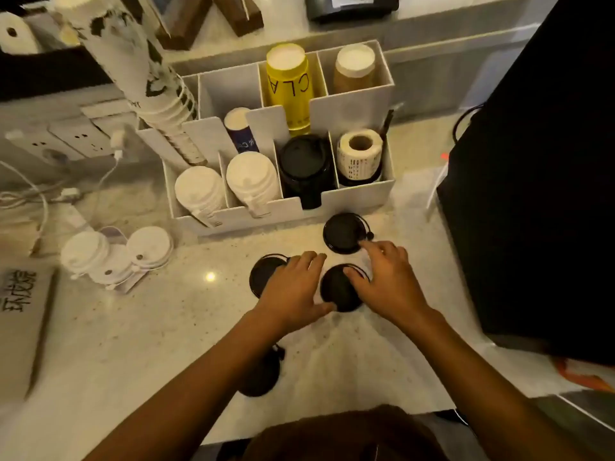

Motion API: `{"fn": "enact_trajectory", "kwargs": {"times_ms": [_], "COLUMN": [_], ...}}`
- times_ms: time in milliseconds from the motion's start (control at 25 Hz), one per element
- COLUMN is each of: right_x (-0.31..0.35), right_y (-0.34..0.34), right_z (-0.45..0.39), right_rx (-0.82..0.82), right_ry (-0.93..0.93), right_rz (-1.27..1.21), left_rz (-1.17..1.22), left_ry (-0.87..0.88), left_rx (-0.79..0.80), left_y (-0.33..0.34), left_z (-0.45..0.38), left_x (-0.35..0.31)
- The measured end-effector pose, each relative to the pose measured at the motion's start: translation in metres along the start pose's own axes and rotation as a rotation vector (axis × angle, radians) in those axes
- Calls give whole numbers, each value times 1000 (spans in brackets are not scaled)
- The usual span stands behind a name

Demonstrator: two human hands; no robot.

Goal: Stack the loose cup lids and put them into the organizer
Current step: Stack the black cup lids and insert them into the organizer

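We take the organizer (362,194) as our landmark: a white divided box at the back of the counter (149,327), with a stack of black lids (304,164) already in its front row, second slot from the right. A black machine (532,194) stands to its right, and white lids (116,257) lie on the counter off its front left corner.

Four loose black lids lie flat in front of the organizer. The far lid (344,232) sits just before the front wall, below the black stack's slot. The middle lid (337,289) lies nearer us, the left lid (263,272) beside it, and the near lid (261,374) furthest from the organizer, partly hidden by our left forearm.

Our left hand (293,287) lies flat over the left lid, fingers straight, thumb touching the middle lid's near edge. Our right hand (387,277) is spread, thumb on the middle lid, forefinger reaching the far lid's rim. Neither hand grips anything yet.

We judge the middle lid, lying between both thumbs, the likely first pickup; being round, it needs no particular alignment.
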State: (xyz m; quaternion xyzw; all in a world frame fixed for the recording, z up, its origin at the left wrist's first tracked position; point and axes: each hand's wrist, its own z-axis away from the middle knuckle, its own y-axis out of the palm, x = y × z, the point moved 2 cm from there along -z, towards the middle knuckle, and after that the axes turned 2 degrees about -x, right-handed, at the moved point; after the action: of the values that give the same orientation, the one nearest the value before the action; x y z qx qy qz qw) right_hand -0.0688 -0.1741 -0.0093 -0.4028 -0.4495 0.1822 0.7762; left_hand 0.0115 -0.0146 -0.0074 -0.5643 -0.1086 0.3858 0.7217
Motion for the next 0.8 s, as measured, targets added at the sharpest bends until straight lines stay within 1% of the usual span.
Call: {"fn": "enact_trajectory", "kwargs": {"times_ms": [80, 160, 320, 440, 520, 640, 720, 800], "right_x": [-6, -12, -18, -18, -16, -10, -5, -1], "right_y": [11, 27, 41, 48, 46, 39, 31, 21], "right_z": [7, 15, 17, 23, 24, 25, 25, 28], "right_rx": [42, 100, 69, 62, 50, 79, 102, 75], "right_ry": [35, 49, 53, 57, 39, 7, 20, 38], "right_rz": [31, 70, 92, 89, 59, -14, -121, -234], "left_rz": [13, -18, -89, -133, -108, -46, -2, 74], "left_ry": [-39, -28, 48, 72, 96, 109, 92, 50], "left_rx": [13, 27, 44, 54, 34, -9, -35, -91], "left_y": [10, 20, 37, 45, 46, 40, 33, 26], "left_z": [-10, -17, -27, -26, -24, -15, -7, 6], "left_x": [-4, -5, -2, -2, -1, 1, 1, -2]}}
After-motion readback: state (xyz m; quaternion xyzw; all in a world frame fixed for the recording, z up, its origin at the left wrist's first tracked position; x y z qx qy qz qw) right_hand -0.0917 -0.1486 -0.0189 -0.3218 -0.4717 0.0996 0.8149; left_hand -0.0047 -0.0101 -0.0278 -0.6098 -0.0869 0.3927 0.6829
